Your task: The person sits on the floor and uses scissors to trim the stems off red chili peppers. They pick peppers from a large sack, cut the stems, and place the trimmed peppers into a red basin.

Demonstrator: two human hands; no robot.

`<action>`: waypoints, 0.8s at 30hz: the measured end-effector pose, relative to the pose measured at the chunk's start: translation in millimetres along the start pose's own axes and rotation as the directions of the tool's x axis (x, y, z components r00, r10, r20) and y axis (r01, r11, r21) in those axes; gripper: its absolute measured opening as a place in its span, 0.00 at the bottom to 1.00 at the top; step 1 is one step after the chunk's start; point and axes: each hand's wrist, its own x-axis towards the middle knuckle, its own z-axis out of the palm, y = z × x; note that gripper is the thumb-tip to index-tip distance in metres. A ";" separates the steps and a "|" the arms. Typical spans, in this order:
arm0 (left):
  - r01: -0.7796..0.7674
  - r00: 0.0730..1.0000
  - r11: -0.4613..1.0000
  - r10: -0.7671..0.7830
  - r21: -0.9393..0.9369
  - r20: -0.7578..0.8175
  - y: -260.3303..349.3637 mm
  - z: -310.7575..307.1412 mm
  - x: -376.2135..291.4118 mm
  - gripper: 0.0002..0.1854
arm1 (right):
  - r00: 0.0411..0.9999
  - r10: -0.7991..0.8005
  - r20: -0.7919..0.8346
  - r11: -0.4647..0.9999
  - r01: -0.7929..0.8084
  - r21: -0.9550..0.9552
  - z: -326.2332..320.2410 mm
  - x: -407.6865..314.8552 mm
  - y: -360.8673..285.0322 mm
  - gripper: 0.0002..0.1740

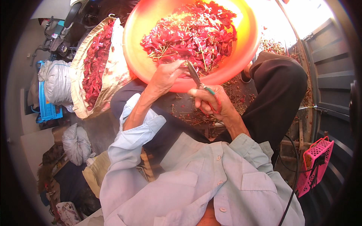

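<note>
A large orange-red plastic basin (243, 66) stands before me, holding a heap of dried red chili peppers (195, 39) with pale stems. My right hand (217, 103) grips a pair of scissors (193, 73) by handles coloured red and green. Their dark blades point up over the basin's near rim. Close to the blade tips is my left hand (162, 77), thumb and fingers brought together above the same rim. Whether a pepper is between those fingertips is hidden by the hand.
To the left, a cream woven sack (118, 73) stands open with more dried chilies (97, 65). Beside it are a blue plastic crate (51, 113) and a grey-white bag (58, 82). Stem scraps (192, 113) litter the floor. A pink basket (316, 166) hangs by the dark metal door (333, 67) at right.
</note>
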 end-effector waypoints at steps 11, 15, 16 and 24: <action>0.014 0.993 1.000 -0.014 0.002 -0.120 -9.5 5.2 2.0 0.11 | 0.798 -0.589 -0.126 0.526 0.260 -0.809 6.6 1.9 -3.1 0.21; 0.041 0.989 0.999 -0.040 0.006 -0.139 -10.4 4.5 -1.1 0.10 | 0.827 -0.534 -0.174 0.435 0.093 -0.895 7.3 -5.0 -11.4 0.21; 0.034 0.989 0.999 -0.033 0.005 -0.141 -11.1 4.8 -1.1 0.09 | 0.836 -0.519 -0.177 0.408 0.060 -0.911 7.3 -5.5 -12.8 0.21; 0.142 0.989 0.990 -0.141 0.019 -0.051 0.0 1.9 2.7 0.14 | 0.801 -0.584 -0.129 0.350 0.105 -0.931 1.6 -3.4 -8.2 0.19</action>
